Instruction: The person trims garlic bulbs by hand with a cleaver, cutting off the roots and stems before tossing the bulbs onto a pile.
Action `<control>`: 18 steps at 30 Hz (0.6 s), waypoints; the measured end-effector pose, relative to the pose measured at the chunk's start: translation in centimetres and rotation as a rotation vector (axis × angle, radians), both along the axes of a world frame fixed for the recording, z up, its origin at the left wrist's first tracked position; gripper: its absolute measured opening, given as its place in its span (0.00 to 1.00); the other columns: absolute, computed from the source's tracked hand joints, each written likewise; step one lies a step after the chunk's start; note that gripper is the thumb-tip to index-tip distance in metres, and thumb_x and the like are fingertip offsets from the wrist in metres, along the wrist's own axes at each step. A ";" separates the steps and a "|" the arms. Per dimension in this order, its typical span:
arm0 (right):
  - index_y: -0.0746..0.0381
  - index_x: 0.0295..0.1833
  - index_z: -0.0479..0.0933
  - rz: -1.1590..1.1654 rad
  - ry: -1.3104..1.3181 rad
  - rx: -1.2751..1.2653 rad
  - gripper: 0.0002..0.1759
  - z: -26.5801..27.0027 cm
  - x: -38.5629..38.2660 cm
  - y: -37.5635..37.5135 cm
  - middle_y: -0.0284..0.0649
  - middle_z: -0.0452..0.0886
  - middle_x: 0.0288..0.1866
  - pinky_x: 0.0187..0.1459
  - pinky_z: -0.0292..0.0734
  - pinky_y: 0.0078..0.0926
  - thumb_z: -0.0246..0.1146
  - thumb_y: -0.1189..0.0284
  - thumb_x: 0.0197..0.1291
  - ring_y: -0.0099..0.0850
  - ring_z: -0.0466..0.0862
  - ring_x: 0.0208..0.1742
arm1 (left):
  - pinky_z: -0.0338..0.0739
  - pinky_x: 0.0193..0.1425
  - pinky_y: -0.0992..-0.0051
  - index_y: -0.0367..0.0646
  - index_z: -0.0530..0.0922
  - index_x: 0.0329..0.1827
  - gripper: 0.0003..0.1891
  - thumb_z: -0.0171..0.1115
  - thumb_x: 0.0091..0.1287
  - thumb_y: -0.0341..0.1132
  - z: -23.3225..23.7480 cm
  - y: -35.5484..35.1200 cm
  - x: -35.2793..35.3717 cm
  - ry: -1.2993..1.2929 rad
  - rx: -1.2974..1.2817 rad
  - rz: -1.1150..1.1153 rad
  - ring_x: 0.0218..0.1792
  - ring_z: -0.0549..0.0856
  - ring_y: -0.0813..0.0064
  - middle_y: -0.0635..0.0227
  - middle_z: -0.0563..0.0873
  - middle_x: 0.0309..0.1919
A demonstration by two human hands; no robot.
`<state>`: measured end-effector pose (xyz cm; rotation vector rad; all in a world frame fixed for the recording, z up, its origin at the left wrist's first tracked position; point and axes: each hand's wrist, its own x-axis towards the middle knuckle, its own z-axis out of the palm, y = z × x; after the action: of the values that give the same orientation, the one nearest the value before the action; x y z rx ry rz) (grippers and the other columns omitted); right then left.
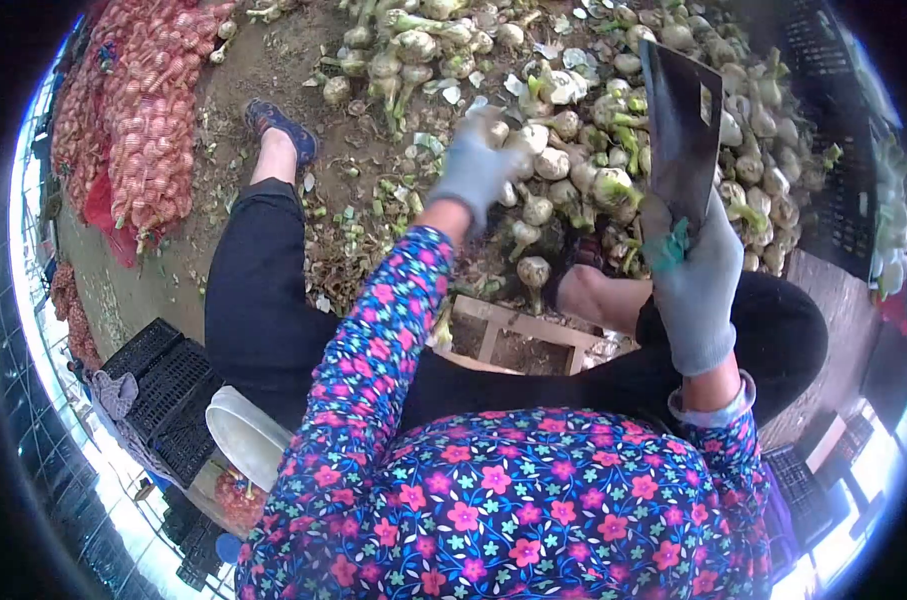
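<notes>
My right hand (697,290), in a pale grey glove, is closed around the handle of a cleaver (683,125). The broad dark blade points up and away, with a small slot near its corner. Green material (667,248) wraps part of the handle. My left hand (476,170), gloved too, reaches over the near edge of a heap of garlic bulbs (551,163). Its fingers are spread and somewhat blurred, and no bulb shows in its grasp. The bulbs are whitish, many with thick green stalks. One bulb (533,272) lies apart, nearer to me.
Full red mesh sacks (153,130) stand at the left. Black crates (163,395) and a white basin-like thing (245,435) are by my left side. A wooden frame (513,325) lies between my legs. Another black crate (823,120) rises at the right. Trimmings litter the ground.
</notes>
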<state>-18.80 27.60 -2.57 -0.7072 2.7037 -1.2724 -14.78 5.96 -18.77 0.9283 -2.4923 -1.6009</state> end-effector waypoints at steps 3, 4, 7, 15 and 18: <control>0.65 0.46 0.78 0.002 -0.141 0.065 0.10 3.3 1.6 -1.6 0.46 0.81 0.29 0.35 0.76 0.30 0.65 0.72 0.62 0.33 0.82 0.29 | 0.70 0.72 0.62 0.38 0.69 0.70 0.35 0.69 0.59 0.39 1.2 -7.7 0.8 -0.113 -0.218 0.237 0.66 0.76 0.54 0.49 0.75 0.65; 0.65 0.46 0.78 0.006 -0.140 0.077 0.10 3.4 1.6 -1.8 0.46 0.81 0.29 0.35 0.76 0.30 0.65 0.72 0.62 0.33 0.82 0.29 | 0.69 0.73 0.62 0.38 0.70 0.69 0.32 0.68 0.61 0.36 3.5 -9.4 0.0 -0.210 -0.224 0.265 0.66 0.75 0.54 0.51 0.74 0.66; 0.66 0.45 0.78 -0.016 -0.287 0.126 0.09 3.8 1.7 -3.1 0.42 0.82 0.30 0.36 0.76 0.26 0.65 0.73 0.63 0.25 0.80 0.30 | 0.66 0.75 0.57 0.48 0.69 0.72 0.31 0.65 0.65 0.41 1.8 -14.4 -2.0 -0.419 -0.466 0.244 0.70 0.70 0.55 0.55 0.70 0.70; 0.66 0.47 0.78 -0.095 -0.472 0.162 0.10 4.5 2.5 -3.9 0.38 0.82 0.30 0.36 0.75 0.24 0.65 0.72 0.63 0.21 0.77 0.31 | 0.71 0.67 0.63 0.46 0.82 0.59 0.23 0.57 0.68 0.51 -6.8 -22.6 -0.9 -0.030 -0.370 0.130 0.62 0.80 0.59 0.57 0.82 0.61; 0.66 0.47 0.79 -0.059 -0.477 0.159 0.11 4.5 2.8 -2.9 0.39 0.82 0.30 0.36 0.75 0.24 0.65 0.72 0.63 0.22 0.77 0.31 | 0.74 0.64 0.65 0.44 0.83 0.56 0.21 0.64 0.64 0.46 -5.8 -22.0 0.5 0.020 -0.237 0.139 0.58 0.84 0.59 0.58 0.86 0.56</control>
<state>-15.97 24.69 1.94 -0.2639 2.4063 -1.0555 -14.32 -16.01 -24.58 1.0197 -2.4727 -1.2362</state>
